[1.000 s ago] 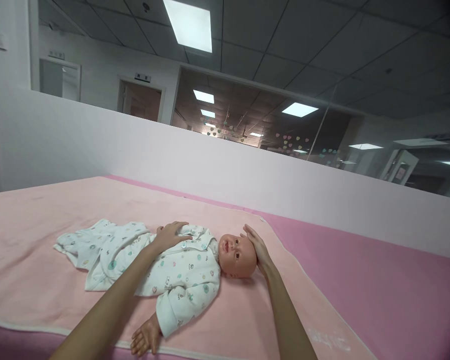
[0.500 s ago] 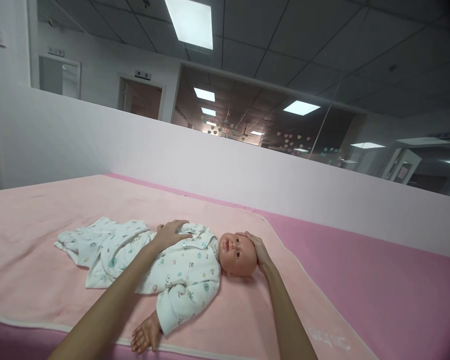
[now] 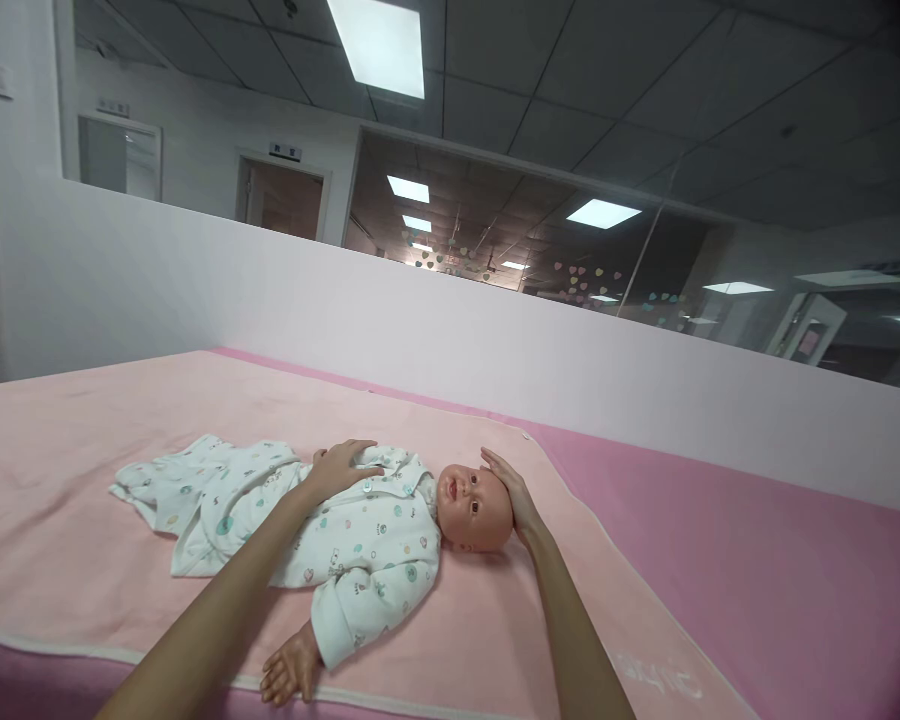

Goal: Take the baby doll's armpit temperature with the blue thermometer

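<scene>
A baby doll lies on its back across a peach blanket, its head to the right. It wears a white printed outfit with a collar and buttons. My left hand rests on the doll's chest, fingers spread out over the cloth. At the top of the doll's head is my right hand, open, with its palm side against the crown and fingers extended. One doll hand sticks out of the near sleeve, palm up. The doll's far arm is mostly hidden behind my left hand.
The blanket covers a pink padded surface, which shows at the right and along the front edge. A low white wall with a glass panel above it runs along the back. Beyond it stands a doorway.
The fingers of my right hand have lifted slightly off the doll's forehead and straightened. My left hand and the doll have stayed in place.
</scene>
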A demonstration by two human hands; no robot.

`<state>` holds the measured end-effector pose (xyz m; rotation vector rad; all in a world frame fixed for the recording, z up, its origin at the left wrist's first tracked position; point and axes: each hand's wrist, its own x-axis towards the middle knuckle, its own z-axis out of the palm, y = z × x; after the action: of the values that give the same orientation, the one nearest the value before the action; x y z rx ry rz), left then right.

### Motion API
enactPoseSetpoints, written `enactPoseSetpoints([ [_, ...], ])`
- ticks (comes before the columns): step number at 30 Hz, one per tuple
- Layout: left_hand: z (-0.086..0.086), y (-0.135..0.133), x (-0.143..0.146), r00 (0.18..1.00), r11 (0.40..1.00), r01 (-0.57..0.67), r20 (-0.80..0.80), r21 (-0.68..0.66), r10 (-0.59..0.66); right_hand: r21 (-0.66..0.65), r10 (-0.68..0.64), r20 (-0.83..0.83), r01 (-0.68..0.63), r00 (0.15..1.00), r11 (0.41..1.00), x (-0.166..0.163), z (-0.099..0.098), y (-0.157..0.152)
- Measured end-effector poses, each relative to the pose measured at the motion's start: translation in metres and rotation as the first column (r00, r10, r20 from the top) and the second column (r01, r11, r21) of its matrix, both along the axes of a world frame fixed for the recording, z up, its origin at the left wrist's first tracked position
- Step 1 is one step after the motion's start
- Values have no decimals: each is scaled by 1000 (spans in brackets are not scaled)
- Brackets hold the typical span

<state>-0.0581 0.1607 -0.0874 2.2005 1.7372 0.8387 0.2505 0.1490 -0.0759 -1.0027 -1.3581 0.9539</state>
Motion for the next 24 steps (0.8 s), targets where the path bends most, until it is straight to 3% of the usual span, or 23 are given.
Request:
enactPoseSetpoints([
  [8,2,-1,1,1000,1000,-9,-8,-6,8,-106,29,7,-28,1000,994,-6,8,-10],
  [20,2,-2,1,1000,1000,-3,0,0,3,-35,-24,-20,24,1000,999,-1,1,-1],
  [24,1,-2,1,1000,1000,-4,1,5,4,-83,16,-14,-17,1000,996,0,-1,-2],
])
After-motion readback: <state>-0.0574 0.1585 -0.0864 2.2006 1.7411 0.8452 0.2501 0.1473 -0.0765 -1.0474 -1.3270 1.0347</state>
